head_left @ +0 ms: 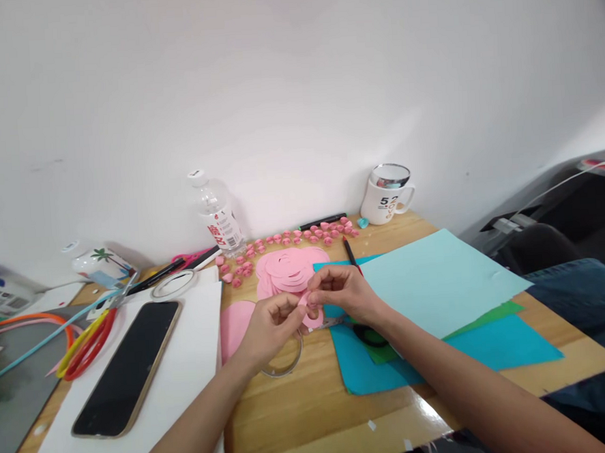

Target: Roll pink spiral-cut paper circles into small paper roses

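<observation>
Near the middle of the wooden table (274, 426), my left hand (273, 324) and my right hand (343, 294) meet fingertip to fingertip. Both pinch one pink paper strip (305, 299), and part of it hangs below the fingers. Just behind them lies a pile of pink paper spirals (287, 268). Several small rolled pink paper pieces (247, 265) are spread behind and left of the pile. Scissors with dark handles (369, 334) lie beneath my right wrist. A ring of clear tape (285, 372) rests below my left hand, partly covered by it.
Light blue paper (439, 279) lies over green and blue sheets on the right. A phone (129, 367) rests on white paper (185, 370) at left, beside red-and-yellow scissors (90, 345). A bottle (220, 218) and a white mug (380, 201) stand by the wall.
</observation>
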`<state>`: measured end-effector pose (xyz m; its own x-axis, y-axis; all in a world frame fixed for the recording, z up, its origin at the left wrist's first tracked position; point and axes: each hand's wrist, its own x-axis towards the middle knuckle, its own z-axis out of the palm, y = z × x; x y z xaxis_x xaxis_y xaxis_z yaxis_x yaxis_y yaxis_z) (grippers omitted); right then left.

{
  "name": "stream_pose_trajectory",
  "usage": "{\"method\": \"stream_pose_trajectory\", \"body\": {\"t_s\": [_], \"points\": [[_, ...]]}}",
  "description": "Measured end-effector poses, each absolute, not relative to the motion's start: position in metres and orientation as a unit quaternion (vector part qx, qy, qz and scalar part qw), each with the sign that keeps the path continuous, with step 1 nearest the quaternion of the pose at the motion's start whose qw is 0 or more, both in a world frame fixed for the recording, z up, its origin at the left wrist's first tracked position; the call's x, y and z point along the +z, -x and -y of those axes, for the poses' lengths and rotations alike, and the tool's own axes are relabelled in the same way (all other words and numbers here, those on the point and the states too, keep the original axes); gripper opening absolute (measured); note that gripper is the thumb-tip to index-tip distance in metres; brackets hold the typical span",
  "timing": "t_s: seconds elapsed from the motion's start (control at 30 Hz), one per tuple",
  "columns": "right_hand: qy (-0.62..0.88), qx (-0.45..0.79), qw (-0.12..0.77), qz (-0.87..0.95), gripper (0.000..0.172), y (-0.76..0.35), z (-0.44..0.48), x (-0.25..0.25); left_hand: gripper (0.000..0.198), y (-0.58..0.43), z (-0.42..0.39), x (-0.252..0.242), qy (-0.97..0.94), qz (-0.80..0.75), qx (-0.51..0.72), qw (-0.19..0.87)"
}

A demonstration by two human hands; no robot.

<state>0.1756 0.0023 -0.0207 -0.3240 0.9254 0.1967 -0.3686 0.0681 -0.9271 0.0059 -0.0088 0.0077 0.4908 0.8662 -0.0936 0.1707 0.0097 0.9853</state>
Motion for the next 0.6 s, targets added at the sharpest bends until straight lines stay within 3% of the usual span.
{"method": "stream_pose_trajectory", "body": {"t_s": [0.6], "points": [[0.286, 0.611, 0.53, 0.513, 0.018, -0.174, -0.0006, -0.0177, 0.021, -0.008, 0.0096, 0.0109, -0.636, -0.417, 0.303, 0.575]]}}
